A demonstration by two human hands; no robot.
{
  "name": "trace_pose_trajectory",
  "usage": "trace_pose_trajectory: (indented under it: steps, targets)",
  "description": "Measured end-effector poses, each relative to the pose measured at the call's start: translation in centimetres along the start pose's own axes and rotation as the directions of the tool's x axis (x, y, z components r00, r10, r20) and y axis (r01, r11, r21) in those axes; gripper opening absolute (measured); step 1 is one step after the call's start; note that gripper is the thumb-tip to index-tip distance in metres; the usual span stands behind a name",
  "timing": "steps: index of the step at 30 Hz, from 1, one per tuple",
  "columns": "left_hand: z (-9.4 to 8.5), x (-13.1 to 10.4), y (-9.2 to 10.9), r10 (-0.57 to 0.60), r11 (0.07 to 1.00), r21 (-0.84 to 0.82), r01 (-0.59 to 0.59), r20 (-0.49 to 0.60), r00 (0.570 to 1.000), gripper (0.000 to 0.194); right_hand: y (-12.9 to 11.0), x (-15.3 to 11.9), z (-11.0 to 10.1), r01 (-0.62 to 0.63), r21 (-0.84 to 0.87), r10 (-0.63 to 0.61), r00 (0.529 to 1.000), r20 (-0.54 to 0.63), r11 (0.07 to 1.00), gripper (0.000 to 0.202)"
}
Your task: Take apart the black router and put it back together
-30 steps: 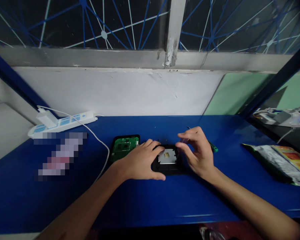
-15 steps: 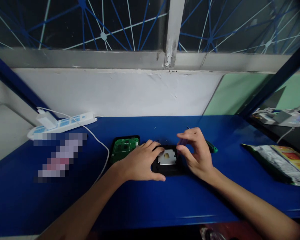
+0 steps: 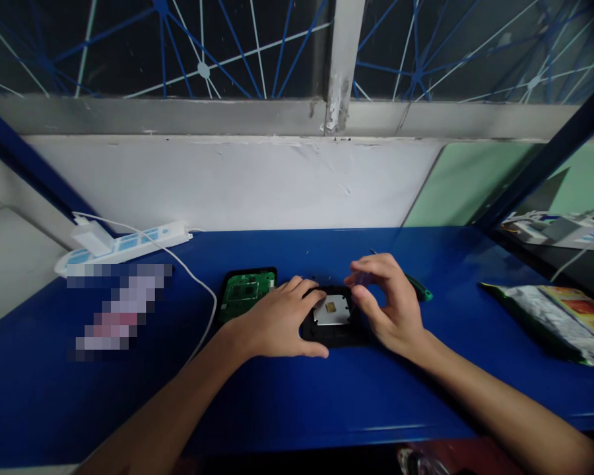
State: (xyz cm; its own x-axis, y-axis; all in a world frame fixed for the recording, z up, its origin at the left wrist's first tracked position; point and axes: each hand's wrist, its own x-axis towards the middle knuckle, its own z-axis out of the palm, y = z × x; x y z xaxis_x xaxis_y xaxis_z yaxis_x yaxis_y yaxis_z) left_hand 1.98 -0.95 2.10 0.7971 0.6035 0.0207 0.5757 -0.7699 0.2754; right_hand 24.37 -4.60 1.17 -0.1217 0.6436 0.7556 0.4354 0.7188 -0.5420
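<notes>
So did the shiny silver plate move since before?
No. The silver plate hasn't visibly shifted any way against the back edge of the blue table.

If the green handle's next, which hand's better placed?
Right, probably: the right hand sits closer to the green handle; the left hand is farther off, at the black housing. Unclear whether the right pinches something.

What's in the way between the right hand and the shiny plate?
Nothing visible blocks the right hand from the shiny plate. The left hand reaches over the black case from the other side, leaving most of the plate uncovered.
</notes>
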Motion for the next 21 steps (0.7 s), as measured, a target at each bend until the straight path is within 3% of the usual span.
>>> trace_pose_trajectory:
  steps: [10,14,17,21]
  targets:
    - [-0.05,-0.02,0.0,-0.008,1.0,0.0,0.008,0.019,1.0,0.088,-0.03,0.46,-0.04,0.056,-0.091,-0.06,0.997,-0.039,0.994,0.034]
    - [0.01,-0.05,-0.05,-0.006,1.0,-0.007,0.006,0.001,1.0,0.085,-0.07,0.16,0.19,0.008,-0.032,-0.011,0.997,-0.071,0.999,0.04]
    - [0.02,-0.04,-0.08,-0.002,1.0,-0.004,0.002,0.005,1.0,0.085,-0.33,-0.03,0.05,-0.04,0.03,0.041,0.998,-0.042,0.999,0.042]
    - [-0.09,0.04,-0.03,-0.005,1.0,0.005,0.005,0.017,1.0,0.086,-0.52,0.1,-0.43,-0.005,0.025,0.005,1.0,0.017,1.0,0.033]
